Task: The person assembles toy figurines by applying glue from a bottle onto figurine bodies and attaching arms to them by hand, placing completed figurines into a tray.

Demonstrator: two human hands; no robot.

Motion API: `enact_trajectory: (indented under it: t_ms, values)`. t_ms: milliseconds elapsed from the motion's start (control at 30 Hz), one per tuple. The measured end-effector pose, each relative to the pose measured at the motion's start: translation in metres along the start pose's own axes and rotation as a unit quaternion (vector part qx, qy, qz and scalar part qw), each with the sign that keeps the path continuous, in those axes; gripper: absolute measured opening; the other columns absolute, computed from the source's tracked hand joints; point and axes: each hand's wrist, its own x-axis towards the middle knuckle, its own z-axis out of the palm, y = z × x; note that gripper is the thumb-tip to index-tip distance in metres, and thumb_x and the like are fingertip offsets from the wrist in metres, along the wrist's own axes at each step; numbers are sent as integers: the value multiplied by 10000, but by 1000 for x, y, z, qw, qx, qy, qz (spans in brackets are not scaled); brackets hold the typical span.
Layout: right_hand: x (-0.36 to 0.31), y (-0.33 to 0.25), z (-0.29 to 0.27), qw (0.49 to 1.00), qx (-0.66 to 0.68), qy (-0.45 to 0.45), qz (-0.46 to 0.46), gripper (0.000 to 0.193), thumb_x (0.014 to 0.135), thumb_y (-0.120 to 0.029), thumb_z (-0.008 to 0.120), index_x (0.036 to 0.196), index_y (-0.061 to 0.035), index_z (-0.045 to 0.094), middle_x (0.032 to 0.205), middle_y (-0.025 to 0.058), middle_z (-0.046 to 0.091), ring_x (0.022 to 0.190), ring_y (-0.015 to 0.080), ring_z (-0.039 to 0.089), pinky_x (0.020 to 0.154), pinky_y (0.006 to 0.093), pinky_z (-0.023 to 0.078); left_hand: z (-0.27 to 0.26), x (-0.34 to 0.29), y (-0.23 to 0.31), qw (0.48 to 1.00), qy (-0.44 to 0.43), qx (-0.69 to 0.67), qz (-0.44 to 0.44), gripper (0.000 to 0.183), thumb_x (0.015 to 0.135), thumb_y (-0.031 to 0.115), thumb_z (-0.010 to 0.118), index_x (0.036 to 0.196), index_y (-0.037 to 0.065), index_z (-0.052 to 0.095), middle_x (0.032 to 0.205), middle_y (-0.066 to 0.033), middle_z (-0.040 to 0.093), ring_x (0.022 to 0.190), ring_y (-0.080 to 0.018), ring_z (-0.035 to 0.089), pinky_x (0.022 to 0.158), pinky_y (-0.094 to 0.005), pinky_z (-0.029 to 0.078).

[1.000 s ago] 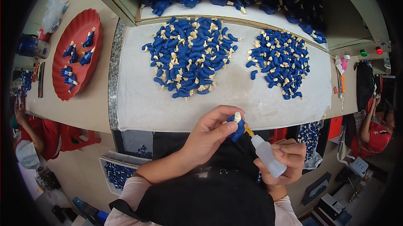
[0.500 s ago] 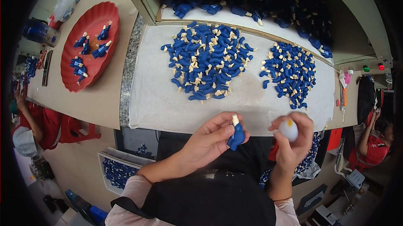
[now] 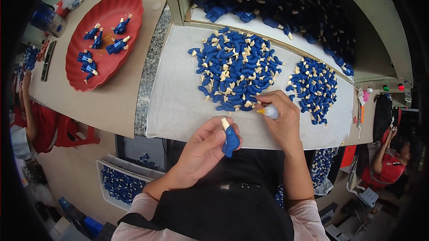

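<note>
My left hand is closed around a small blue figurine body with a cream neck stub pointing up. My right hand is wrapped around a small whitish squeeze bottle with a yellow tip pointing left. Its fingertips reach the near right edge of a big heap of blue figurine arms with cream hands. Whether those fingertips touch a piece there, I cannot tell. A smaller heap of similar arms lies to the right on the same white sheet.
On the left stands a red scalloped tray holding several blue figurines. A shelf full of dark blue pieces is behind the heaps. A white crate of blue parts sits low at left. Other people work on both sides.
My right hand has swung forward and left with the bottle, from in front of the sheet to the big heap's edge. My left hand still grips the figurine body. The view has shifted slightly.
</note>
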Motion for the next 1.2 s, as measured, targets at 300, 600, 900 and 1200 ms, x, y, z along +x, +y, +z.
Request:
enact_trajectory:
  t_ms: [300,600,900,1200]
  values:
    - [-37,-11,-25,940,263,92,199,125,697,21,614,810,-9,572,720,23,577,656,63,515,579,192,394,16,23,-12,999,-11,46,-15,264,834,73,493,1094,29,468,960,-92,541,905,-187,550,777,-272,445]
    - [-59,-28,-43,940,256,156,160,189,643,74,620,808,-6,578,723,45,583,604,73,520,553,172,391,29,36,-37,993,-9,109,-37,246,823,68,515,1065,36,482,948,-64,557,859,-120,547,731,-246,450]
    - [-60,-32,-45,974,154,142,81,216,610,89,632,798,-7,585,706,83,579,563,116,543,505,197,405,30,35,-46,985,-8,171,1,254,785,11,556,1031,15,491,1031,-45,524,960,-105,491,768,-216,407]
    - [-61,-39,-43,978,137,124,99,169,633,93,597,774,8,561,696,73,570,608,90,515,561,186,379,29,35,-45,976,-39,212,28,241,794,-10,536,1030,-6,488,1003,-62,519,928,-104,502,783,-217,403]
